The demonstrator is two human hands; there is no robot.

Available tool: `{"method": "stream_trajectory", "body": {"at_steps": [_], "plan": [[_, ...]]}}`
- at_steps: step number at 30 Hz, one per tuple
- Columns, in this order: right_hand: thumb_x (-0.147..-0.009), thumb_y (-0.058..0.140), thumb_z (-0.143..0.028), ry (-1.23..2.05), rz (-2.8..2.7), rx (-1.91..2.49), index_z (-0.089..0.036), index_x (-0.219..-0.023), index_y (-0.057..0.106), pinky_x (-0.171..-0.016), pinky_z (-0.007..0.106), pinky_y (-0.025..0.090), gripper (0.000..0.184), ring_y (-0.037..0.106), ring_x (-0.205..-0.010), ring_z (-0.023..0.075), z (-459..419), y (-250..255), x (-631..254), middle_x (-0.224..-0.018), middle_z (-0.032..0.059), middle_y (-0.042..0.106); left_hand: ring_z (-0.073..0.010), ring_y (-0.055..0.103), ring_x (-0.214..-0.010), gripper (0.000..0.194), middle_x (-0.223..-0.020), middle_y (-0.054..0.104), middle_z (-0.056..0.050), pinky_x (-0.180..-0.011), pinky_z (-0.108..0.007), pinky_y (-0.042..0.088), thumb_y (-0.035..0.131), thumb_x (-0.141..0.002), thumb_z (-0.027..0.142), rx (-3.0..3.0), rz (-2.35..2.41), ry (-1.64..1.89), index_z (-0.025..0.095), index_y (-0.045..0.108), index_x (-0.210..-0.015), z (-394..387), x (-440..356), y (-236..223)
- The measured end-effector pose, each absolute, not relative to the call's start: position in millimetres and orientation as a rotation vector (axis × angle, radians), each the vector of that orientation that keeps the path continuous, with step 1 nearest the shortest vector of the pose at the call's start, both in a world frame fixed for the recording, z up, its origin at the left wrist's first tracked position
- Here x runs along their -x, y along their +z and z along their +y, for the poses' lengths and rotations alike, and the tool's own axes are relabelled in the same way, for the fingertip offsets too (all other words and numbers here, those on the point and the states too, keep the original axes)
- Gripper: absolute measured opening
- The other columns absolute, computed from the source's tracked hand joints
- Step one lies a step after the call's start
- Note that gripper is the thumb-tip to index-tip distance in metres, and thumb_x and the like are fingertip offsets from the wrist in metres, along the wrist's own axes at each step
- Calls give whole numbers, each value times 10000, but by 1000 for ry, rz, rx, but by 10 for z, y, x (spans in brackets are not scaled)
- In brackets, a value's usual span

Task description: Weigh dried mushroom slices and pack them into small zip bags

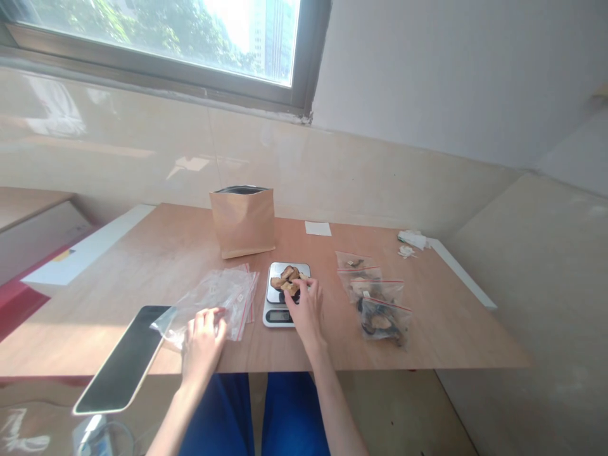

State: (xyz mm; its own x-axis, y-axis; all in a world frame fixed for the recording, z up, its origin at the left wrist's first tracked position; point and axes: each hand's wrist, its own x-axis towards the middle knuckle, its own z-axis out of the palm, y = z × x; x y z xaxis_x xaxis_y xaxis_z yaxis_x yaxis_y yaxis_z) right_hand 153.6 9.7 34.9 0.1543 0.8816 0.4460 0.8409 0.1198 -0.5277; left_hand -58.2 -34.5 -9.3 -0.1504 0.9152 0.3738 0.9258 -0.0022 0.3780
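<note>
A small digital kitchen scale point(278, 318) stands on the table in front of me, with several brown dried mushroom pieces point(287, 273) heaped on its metal plate. My right hand point(306, 313) reaches over the plate, thumb and fingertips closed around one dried mushroom point(290, 289) at the front of the heap; the fingers partly cover the pieces on the right. My left hand point(204, 339) rests on a loose stack of clear zip bags point(221, 294) with red seal lines, its thumb apart from the bent fingers. Those bags look flat.
Right of the scale, several filled zip bags point(382, 320) overlap in a row. A brown paper pouch point(244, 221) stands open at the back. A phone point(126, 361) juts past the table's front edge. White paper point(318, 228) and crumpled tissue point(413, 239) lie at the back.
</note>
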Motion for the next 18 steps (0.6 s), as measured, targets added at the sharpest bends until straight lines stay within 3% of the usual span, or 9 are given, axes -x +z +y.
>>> {"method": "stream_trajectory", "body": {"at_steps": [5, 9, 13, 18], "plan": [[-793, 584, -279, 105, -1648, 1722, -198, -836, 645, -784, 372, 395, 111, 491, -873, 237, 208, 337, -1524, -920, 82, 530, -255, 535, -932, 314, -1005, 599, -125, -815, -392, 423, 341, -807, 259, 2034, -2204, -877, 172, 605, -953, -354, 565, -51], [-818, 553, -306, 187, -1550, 1620, -190, -773, 648, -787, 355, 393, 156, 512, -839, 214, 202, 451, -1620, -850, 66, 569, -251, 536, -928, 299, -1003, 603, -112, -828, -384, 423, 359, -806, 266, 2020, -2240, -868, 191, 607, -955, -348, 566, -43], [-824, 533, -379, 186, -1297, 1545, -169, -819, 649, -758, 335, 419, 240, 534, -791, 194, 87, 563, -1962, -822, 66, 601, -263, 536, -926, 317, -1028, 596, -125, -837, -399, 426, 355, -817, 285, 2044, -2303, -855, 166, 600, -980, -354, 573, -44], [-840, 476, -447, 89, -1176, 1634, -147, -966, 657, -820, 407, 436, 372, 540, -932, 244, -312, 326, -2483, -959, 130, 566, -309, 518, -1006, 349, -1080, 581, -125, -875, -493, 401, 382, -844, 413, 1831, -2537, -977, 175, 579, -1005, -274, 426, 176]]}}
